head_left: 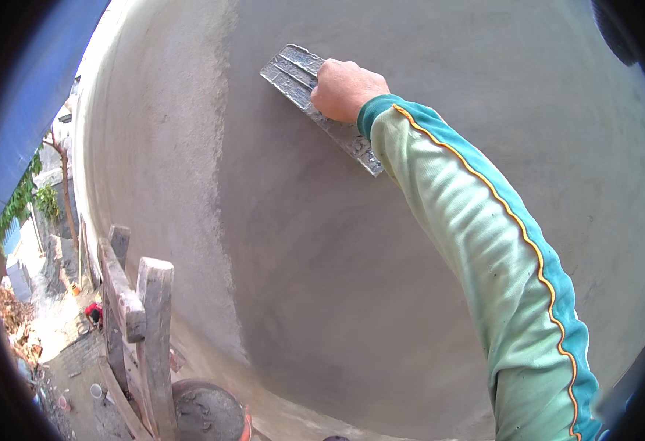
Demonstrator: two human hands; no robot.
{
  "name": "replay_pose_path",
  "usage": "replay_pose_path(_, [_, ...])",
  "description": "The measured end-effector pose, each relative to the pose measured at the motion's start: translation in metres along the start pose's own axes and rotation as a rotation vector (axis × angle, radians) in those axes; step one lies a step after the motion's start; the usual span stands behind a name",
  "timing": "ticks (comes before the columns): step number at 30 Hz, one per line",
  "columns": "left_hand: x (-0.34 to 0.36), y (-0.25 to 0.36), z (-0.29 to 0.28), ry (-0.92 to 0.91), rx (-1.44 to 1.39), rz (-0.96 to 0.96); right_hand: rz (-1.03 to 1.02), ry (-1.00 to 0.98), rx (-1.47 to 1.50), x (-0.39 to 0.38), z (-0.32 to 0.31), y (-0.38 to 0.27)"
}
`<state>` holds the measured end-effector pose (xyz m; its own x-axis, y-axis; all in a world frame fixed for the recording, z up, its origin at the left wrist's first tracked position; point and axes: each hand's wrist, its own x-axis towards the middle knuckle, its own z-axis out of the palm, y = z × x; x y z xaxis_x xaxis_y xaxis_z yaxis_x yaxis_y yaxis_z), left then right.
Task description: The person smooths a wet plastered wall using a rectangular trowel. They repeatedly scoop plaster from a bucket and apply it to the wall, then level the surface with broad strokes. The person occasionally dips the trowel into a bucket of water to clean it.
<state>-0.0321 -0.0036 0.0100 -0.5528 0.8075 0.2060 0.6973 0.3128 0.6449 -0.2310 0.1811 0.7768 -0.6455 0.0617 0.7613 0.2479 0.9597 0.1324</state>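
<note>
My right hand (pixel 347 91) is closed round the handle of a plastering trowel (pixel 291 67), its arm in a pale green and teal sleeve reaching up from the lower right. The trowel's long, mortar-smeared metal blade lies tilted against the wall (pixel 352 279), running from upper left to lower right. Its handle is hidden under my fingers. Around the blade the plaster is darker and smooth, while a lighter, rougher strip (pixel 183 169) runs down the wall's left side. My left hand is not in view.
A wooden post frame (pixel 155 323) stands at the lower left. Beside its foot is a bucket of grey mortar (pixel 208 411). Farther left, well below, lies ground with rubble and scraps (pixel 80 367). A blue sheet (pixel 36 88) hangs at the upper left.
</note>
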Motion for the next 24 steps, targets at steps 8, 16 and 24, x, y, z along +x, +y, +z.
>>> replay_pose_path(8, [-0.063,0.023,-0.026,0.233,-0.137,-0.090,-0.373,-0.388,-0.071,-0.295,0.161,-0.008])
replay_pose_path(16, [-0.137,0.025,-0.141,0.765,0.328,-0.313,0.229,-0.814,0.547,-0.550,0.177,0.073])
replay_pose_path(24, [-0.109,0.023,-0.172,1.105,0.139,-0.796,0.698,-0.773,0.837,-0.692,0.181,0.150])
